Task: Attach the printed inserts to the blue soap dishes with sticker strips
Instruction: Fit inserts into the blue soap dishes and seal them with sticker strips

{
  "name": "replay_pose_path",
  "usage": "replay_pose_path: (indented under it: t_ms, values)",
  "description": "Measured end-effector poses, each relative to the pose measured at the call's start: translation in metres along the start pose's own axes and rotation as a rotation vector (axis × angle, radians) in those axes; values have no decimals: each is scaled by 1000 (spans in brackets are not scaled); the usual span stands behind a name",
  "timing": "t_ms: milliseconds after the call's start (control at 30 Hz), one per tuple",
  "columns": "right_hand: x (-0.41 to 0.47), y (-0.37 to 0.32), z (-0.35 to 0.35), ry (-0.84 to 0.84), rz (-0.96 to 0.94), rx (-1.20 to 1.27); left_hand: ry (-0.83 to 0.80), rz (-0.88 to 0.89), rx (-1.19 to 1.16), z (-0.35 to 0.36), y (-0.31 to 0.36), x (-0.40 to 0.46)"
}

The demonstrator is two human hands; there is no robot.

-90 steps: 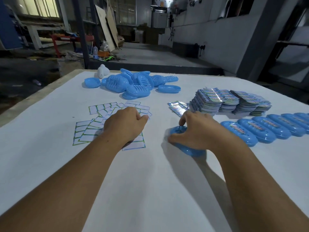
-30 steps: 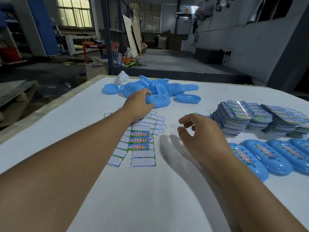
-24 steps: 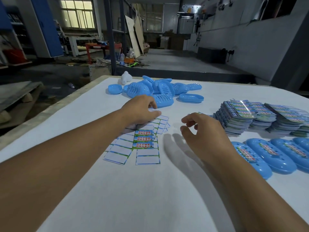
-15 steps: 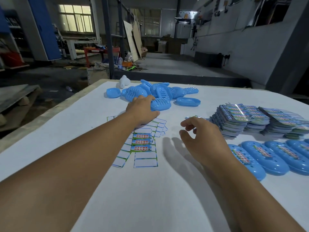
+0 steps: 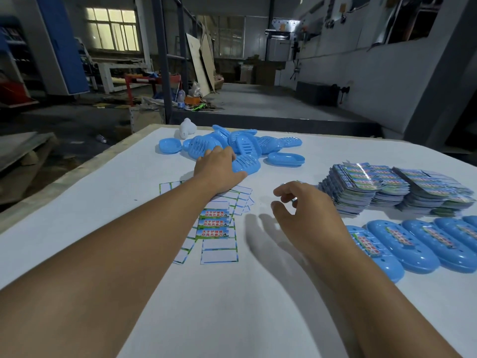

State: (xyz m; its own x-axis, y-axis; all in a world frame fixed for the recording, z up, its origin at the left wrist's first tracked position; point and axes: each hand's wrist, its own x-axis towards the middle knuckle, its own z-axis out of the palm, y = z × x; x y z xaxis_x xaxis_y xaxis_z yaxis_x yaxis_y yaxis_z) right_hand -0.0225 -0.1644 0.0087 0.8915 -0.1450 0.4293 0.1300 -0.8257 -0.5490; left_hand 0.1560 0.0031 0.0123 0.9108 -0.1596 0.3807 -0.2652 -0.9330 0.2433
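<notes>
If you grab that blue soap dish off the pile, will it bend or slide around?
The slotted soap dish under the left hand looks like thin moulded plastic, so it is probably stiff and light. Its surface looks smooth and glossy, so it may slide easily on the white table. It touches the loose pile of dishes, so its neighbours might shift.

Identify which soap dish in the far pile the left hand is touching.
The slotted blue dish at the pile's near edge, closest to the sticker strips. The left hand rests against its left side; the other dishes lie beyond, untouched.
</notes>
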Motion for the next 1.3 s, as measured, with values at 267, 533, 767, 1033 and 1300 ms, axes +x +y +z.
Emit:
replay_pose_path:
  t_ms: [267,533,767,1033,1300]
  values:
    - [3,6,0,37,3,27,19,-4,62,7,10,8]
    - [7,6,-4,126,18,64,-62,93,-272,-44,22,-46]
    - [0,3,-6,38,27,56,-217,229,-390,-65,24,-119]
    - [-4,7,0,-165,7,-58,-267,39,-353,-60,-1,-135]
    - [-2,9,3,-169,3,-66,-305,-167,-204,-63,-21,-135]
